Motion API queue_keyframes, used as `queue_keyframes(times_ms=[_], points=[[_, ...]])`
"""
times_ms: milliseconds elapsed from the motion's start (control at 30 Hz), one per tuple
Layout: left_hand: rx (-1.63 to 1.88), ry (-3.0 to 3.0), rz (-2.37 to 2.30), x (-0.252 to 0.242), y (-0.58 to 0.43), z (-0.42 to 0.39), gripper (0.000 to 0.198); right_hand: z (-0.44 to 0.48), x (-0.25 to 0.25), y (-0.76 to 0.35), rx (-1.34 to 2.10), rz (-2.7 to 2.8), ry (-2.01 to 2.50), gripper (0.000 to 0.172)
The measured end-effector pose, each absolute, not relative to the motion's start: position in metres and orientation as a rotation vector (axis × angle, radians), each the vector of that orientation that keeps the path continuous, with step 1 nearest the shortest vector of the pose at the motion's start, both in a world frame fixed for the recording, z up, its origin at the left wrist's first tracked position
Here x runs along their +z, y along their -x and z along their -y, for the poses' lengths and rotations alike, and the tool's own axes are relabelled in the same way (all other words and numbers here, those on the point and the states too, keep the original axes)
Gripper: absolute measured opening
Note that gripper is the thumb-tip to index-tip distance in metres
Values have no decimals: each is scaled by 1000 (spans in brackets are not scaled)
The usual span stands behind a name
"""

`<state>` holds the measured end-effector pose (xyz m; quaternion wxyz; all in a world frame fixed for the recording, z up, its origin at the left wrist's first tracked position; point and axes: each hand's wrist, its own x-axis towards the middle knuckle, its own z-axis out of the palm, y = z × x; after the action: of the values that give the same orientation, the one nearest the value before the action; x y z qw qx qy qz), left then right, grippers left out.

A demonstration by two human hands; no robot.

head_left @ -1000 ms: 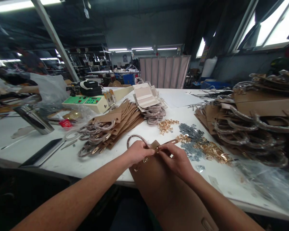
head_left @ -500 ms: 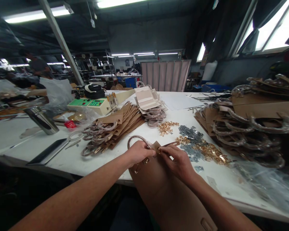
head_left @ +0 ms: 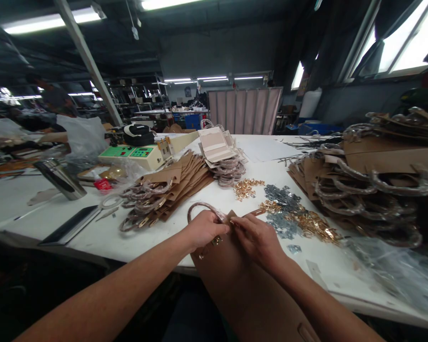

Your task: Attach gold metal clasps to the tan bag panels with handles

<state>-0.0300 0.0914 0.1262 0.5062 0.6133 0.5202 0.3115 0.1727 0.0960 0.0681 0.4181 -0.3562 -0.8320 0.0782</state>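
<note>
A brown bag panel (head_left: 231, 270) hangs over the table's front edge toward my lap, its top end resting on the table. My left hand (head_left: 207, 228) grips that top end near a plastic-wrapped handle (head_left: 199, 205) that loops up behind it. Gold metal fittings (head_left: 217, 241) show on the panel just below my left fingers. My right hand (head_left: 255, 235) is closed at the panel's upper corner, fingertips pinched by a small gold piece (head_left: 231, 221), mostly hidden. Behind my right hand are gold hardware pieces (head_left: 316, 228) and grey metal plates (head_left: 283, 198) in loose piles.
Stacked brown panels with wrapped handles lie left (head_left: 178, 183) and a taller pile right (head_left: 378, 180). A steel flask (head_left: 60, 178), scissors (head_left: 110, 202), a green-topped machine (head_left: 139, 154) and clear plastic bags (head_left: 395, 270) are around. A person (head_left: 57, 97) is far left.
My right hand's fingers have shifted slightly left and flattened over the panel's corner, covering more of the gold piece. My left hand keeps its grip.
</note>
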Motion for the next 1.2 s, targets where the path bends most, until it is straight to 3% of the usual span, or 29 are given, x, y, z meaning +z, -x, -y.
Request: queue_keyframes(times_ms=[200, 567, 700, 1100, 1200], points=[[744, -1524, -1239, 126, 27, -90, 16, -93, 87, -174, 223, 2249, 975, 19], [730, -1716, -1199, 123, 28, -92, 17, -93, 91, -177, 401, 2167, 1054, 26], [710, -1800, -1193, 123, 28, -91, 16, -93, 93, -175, 328, 2240, 1066, 16], [735, -1864, -1261, 115, 24, -84, 19, -93, 90, -174, 398, 2256, 1081, 22], [727, -1896, -1196, 119, 25, -82, 19, -96, 89, -172, 541, 2144, 1138, 34]])
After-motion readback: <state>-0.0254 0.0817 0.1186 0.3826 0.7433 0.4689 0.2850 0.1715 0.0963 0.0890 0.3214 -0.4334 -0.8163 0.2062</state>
